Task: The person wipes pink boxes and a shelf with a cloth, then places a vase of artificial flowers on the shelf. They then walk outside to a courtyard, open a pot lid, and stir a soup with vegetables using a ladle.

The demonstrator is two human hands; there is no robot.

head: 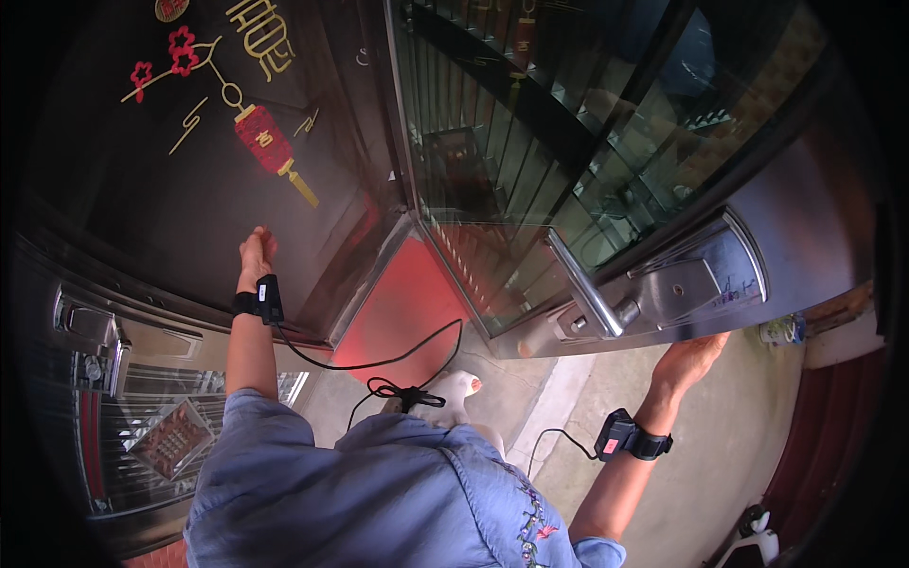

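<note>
My left hand [257, 252] is raised before a dark glass door panel [177, 234] at the left, its fingers bunched. Whether it touches the glass or holds something small is unclear. Above it on the panel is a red and gold lantern decal [264, 138]. My right hand [690, 358] is at the outer edge of a second, metal-framed glass door [525, 270] standing at an angle. The fingertips are hidden by that edge, so their grip cannot be made out. Near this hand, the door carries a metal lever handle [586, 287] and a lock plate [685, 284].
Between the panels lies a red floor area [405, 312]; concrete floor [682, 440] extends to the right. A black cable [398, 366] loops before my body. Another door part with a handle [92, 323] is at the left. A white object [749, 547] stands lower right.
</note>
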